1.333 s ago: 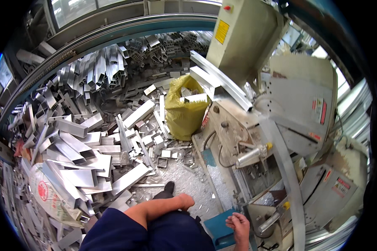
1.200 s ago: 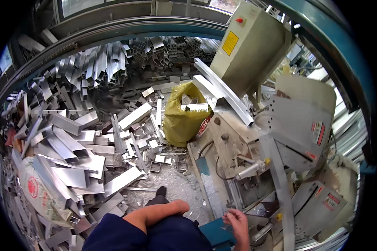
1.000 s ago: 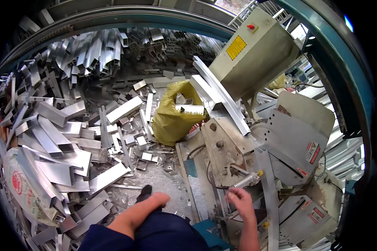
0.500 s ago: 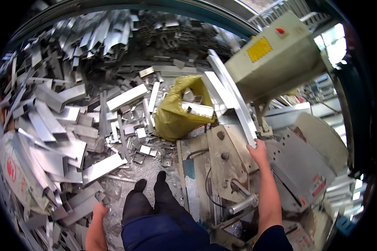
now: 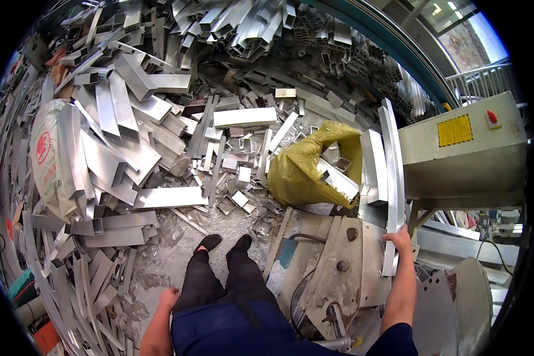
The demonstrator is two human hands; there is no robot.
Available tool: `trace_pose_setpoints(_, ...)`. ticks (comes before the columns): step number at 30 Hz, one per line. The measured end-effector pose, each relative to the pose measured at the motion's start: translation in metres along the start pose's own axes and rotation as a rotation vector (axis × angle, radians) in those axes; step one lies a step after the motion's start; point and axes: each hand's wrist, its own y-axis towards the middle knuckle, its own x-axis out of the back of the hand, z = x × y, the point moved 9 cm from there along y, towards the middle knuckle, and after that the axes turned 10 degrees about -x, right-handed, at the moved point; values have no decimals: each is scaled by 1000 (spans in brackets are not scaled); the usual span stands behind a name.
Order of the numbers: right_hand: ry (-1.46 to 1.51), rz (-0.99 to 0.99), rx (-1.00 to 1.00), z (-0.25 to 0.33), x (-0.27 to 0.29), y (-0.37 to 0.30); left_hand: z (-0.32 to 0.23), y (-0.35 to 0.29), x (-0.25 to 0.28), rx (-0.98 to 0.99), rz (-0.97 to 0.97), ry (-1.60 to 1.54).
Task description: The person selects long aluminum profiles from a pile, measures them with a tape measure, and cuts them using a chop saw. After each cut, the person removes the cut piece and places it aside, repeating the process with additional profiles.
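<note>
My right hand (image 5: 399, 238) is closed around a long silvery aluminium profile (image 5: 392, 160) near its near end. That end lies over the metal housing of a machine (image 5: 344, 264), and the far end points away from me. Right beside it, on the left, is a shorter, wider aluminium profile (image 5: 373, 166). To the left of both stands a yellow woven sack (image 5: 293, 172) with its mouth open and metal offcuts (image 5: 338, 178) inside. My left hand (image 5: 169, 296) hangs beside my left thigh, fingers curled, with nothing visible in it.
Heaped aluminium offcuts (image 5: 110, 154) cover the floor at the left, with a white printed sack (image 5: 50, 160) among them. Small pieces (image 5: 240, 199) litter the ground ahead of my feet. At the right is a beige control box (image 5: 466, 148) with a red switch. Stacked profiles (image 5: 243, 24) lie at the back.
The view has swung left, so the scene sits further right. The long profile's near end now extends past my right hand toward me. My left hand has come closer to my thigh.
</note>
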Motion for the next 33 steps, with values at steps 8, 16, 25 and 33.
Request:
trace_pose_setpoints(8, 714, 346, -23, 46, 40, -96, -128, 64, 56, -222, -60, -152)
trace_pose_setpoints(16, 748, 249, -71, 25, 31, -256, -300, 102, 92, -639, 228, -105)
trace_pose_setpoints(25, 287, 345, 518, 161, -81, -422, -485, -10, 149, -788, 679, -1601)
trace_pose_setpoints(33, -195, 736, 1073, 255, -209, -477, -266, 9, 160, -244, 163, -2290)
